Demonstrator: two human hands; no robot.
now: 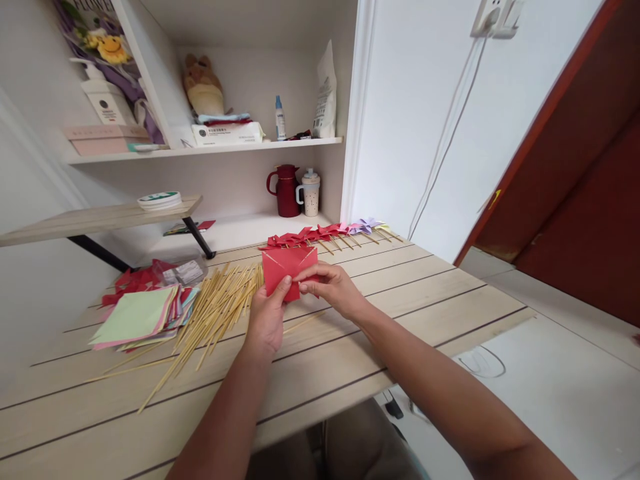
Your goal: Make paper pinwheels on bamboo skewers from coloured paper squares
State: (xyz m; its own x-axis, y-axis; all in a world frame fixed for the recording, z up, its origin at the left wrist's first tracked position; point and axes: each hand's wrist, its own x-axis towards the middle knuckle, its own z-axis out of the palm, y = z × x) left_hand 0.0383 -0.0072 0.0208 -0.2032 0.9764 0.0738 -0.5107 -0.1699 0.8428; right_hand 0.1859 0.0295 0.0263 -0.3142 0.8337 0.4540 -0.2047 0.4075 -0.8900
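Note:
A square of red paper [289,260] with pale diagonal lines running in from its upper corners is held up over the table. My left hand [269,315] grips its lower left part, thumb on the front face. At the paper's lower middle, the fingers of my right hand [333,287] are pinched together on it; whether they hold anything besides the paper is too small to tell. To the left lies a loose heap of thin wooden sticks [220,307]. Beyond the paper, a row of folded paper pinwheels on sticks [325,233] runs along the table's back edge.
A stack of coloured paper squares [135,317] lies left of the sticks, near a clear plastic packet [183,272]. A small raised wooden shelf [110,217] stands behind them. A red jug [287,193] and a speckled cup [311,193] stand in the cabinet.

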